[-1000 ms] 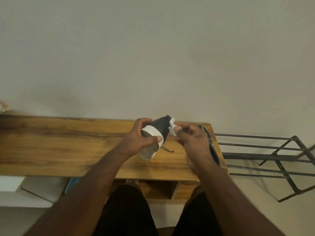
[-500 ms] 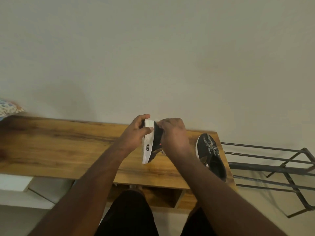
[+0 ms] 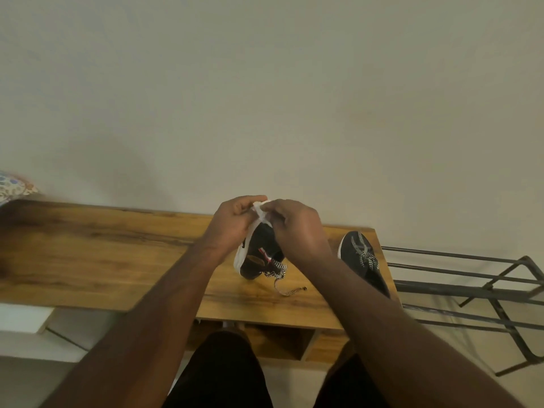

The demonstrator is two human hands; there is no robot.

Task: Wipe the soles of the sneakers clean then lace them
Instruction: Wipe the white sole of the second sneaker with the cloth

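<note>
In the head view, a dark sneaker (image 3: 259, 254) with a white sole is held up above the wooden table (image 3: 117, 254), toe end raised toward the wall and heel end lowest, its opening turned toward the camera. The left hand (image 3: 232, 225) is curled round the sole side near the toe, so the shoe is gripped there. The right hand (image 3: 297, 228) is bent at the knuckles over the toe end, and a small white wipe (image 3: 260, 209) is pinched between its fingertips and pressed against the sole's front rim, just beside the left thumb. Both forearms are extended forward from the bottom of the view and converge on the shoe. A chequered lace (image 3: 279, 275) is seen hanging from the shoe onto the table. The second sneaker (image 3: 362, 263), laced, is lying on the table's right end, near a metal rack (image 3: 471, 290).
</note>
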